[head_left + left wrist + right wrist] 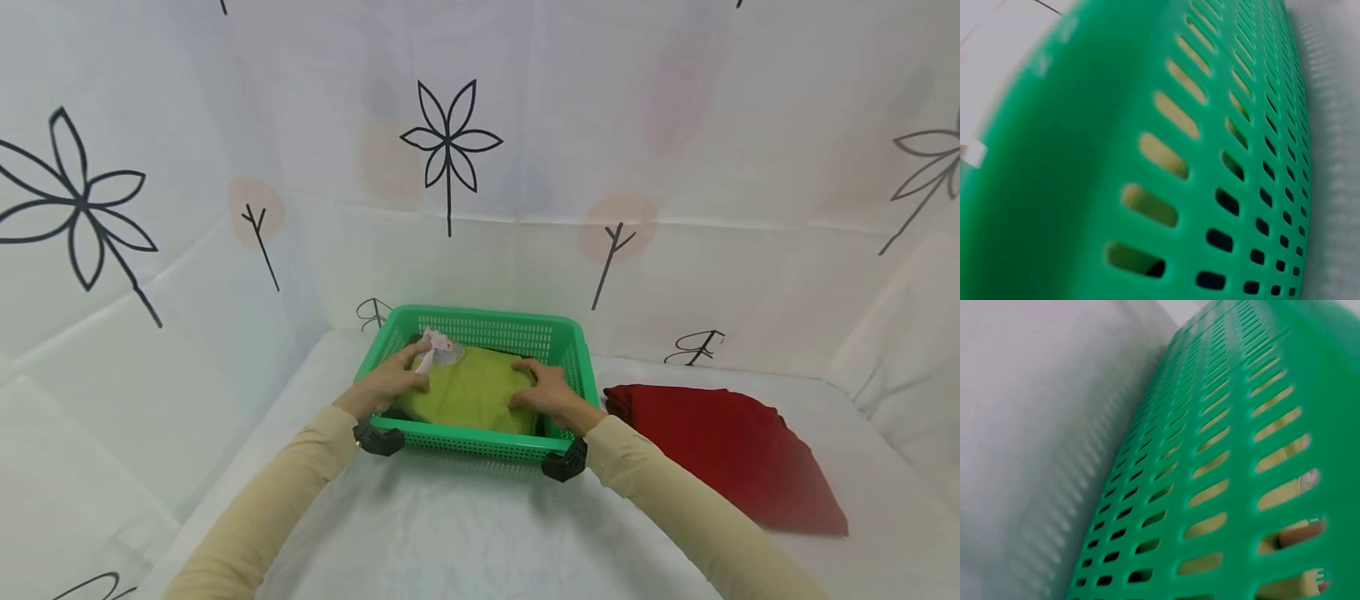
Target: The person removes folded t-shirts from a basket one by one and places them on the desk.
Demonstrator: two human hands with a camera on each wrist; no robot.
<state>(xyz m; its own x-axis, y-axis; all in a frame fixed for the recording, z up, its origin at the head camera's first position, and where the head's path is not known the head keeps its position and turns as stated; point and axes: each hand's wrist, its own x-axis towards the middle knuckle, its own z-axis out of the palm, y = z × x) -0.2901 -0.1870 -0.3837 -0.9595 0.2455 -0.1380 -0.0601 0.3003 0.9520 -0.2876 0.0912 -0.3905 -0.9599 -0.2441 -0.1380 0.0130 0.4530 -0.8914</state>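
Note:
A folded yellow-green cloth garment (472,387) lies in a green plastic basket (480,315). My left hand (386,383) reaches over the near left rim, its fingertips at the garment's left side beside a small white and pink piece (437,340). On the opposite side my right hand (551,390) touches the garment's right part, thumb and forefinger spread apart on top of it. Both wrist views show mainly the slotted basket wall (1210,150), with yellow-green cloth behind the slots. Part of a finger (1300,534) appears through the wall in the right wrist view.
A dark red folded cloth (727,450) lies on the white-covered table (465,533), right of the basket. Dark material shows at the garment's edges inside the basket. White sheeting with flower drawings (525,167) hangs behind and at the sides.

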